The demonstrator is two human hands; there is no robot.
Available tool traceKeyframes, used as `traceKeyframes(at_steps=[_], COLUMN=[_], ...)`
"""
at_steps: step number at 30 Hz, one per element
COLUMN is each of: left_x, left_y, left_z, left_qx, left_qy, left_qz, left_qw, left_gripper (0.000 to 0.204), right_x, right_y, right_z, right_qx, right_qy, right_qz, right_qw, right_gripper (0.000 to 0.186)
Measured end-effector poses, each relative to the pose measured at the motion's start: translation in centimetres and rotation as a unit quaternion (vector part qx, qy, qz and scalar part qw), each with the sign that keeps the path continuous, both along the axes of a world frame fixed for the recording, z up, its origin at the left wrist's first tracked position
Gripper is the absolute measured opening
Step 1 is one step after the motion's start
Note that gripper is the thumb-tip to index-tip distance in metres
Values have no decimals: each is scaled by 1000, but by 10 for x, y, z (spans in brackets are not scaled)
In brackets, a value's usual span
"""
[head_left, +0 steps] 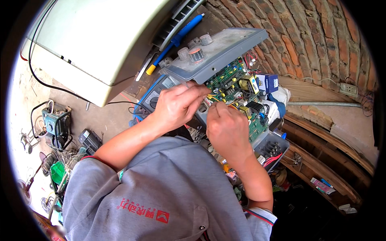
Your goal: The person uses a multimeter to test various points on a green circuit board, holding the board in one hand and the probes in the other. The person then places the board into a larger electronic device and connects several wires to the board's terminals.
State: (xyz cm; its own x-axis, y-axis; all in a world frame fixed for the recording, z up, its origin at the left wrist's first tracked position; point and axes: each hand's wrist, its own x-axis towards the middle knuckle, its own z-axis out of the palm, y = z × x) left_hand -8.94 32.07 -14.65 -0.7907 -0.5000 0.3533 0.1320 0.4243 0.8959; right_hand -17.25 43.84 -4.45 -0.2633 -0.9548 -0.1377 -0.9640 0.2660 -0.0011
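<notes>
My left hand (181, 102) is pinched at the left edge of an opened electronic unit, by thin yellow wires (214, 96) below the raised grey metal lid (213, 50). My right hand (226, 126) is just to its right, fingers curled over the green circuit board (257, 129), beside more coloured wires. Both hands' fingertips are at the wiring; what they grip is too small to make out. A black finned heatsink (255, 107) and yellow-wrapped components sit on the board. A blue-cased multimeter (148, 102) lies left of my left hand.
A large cream appliance (76, 48) and a blue-yellow tool (177, 40) are at upper left. A brick wall (305, 52) rises behind the unit. Machines (56, 126) stand on the floor at left. Wooden boards (325, 160) and a small box (267, 82) are at right.
</notes>
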Motion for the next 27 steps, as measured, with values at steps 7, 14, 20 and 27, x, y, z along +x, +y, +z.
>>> traceKeyframes(at_steps=[7,14,20,27], left_x=[-1,1,4,3], left_y=[-3,-11,-16,-17], left_z=[3,1,5,-5], left_qx=[13,57,43,2], left_qy=[12,10,-4,32], left_qz=[-10,-42,-61,-86], left_qw=[1000,997,997,996], left_gripper=[19,21,21,22], right_x=[-5,-14,-10,-12], right_y=[18,-5,-6,-1], right_z=[3,2,-5,-4], right_qx=[-121,-161,-118,-166], right_qy=[-90,-63,-40,-67], right_qz=[-117,-121,-90,-70], right_qw=[982,978,988,981], right_gripper=[20,30,28,19])
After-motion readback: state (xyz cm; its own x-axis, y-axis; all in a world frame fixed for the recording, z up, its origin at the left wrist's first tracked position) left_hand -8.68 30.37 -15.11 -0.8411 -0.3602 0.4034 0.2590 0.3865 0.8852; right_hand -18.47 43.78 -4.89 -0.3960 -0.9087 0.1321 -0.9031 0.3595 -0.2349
